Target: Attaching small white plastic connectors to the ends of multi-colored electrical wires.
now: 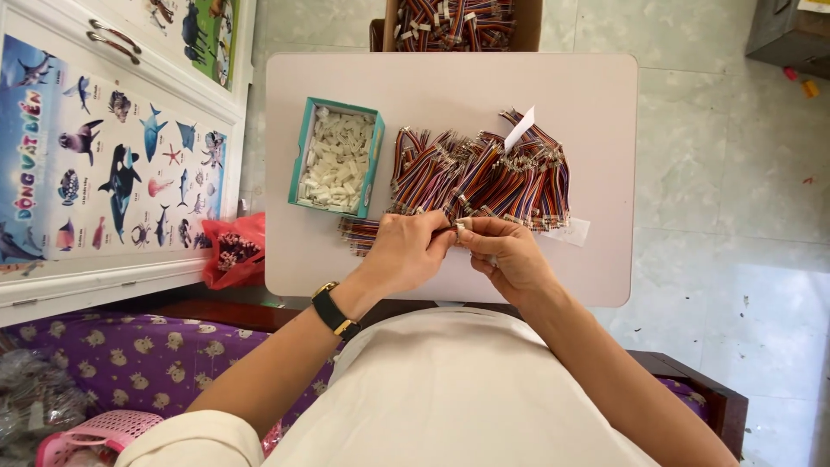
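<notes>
The small white piece [464,227] pinched between the left hand [406,251] and right hand [510,252] is too small to tell apart, and the fingertips hide most of it. The cardboard box [458,22] of wires is cut off by the top edge. The grey cabinet [791,35] runs off the corner. The pink basket [95,435] is cut by the bottom edge.

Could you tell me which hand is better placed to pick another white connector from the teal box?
Probably the left hand: it lies nearer the teal box, on its side of the table, while the right hand is farther away.
</notes>
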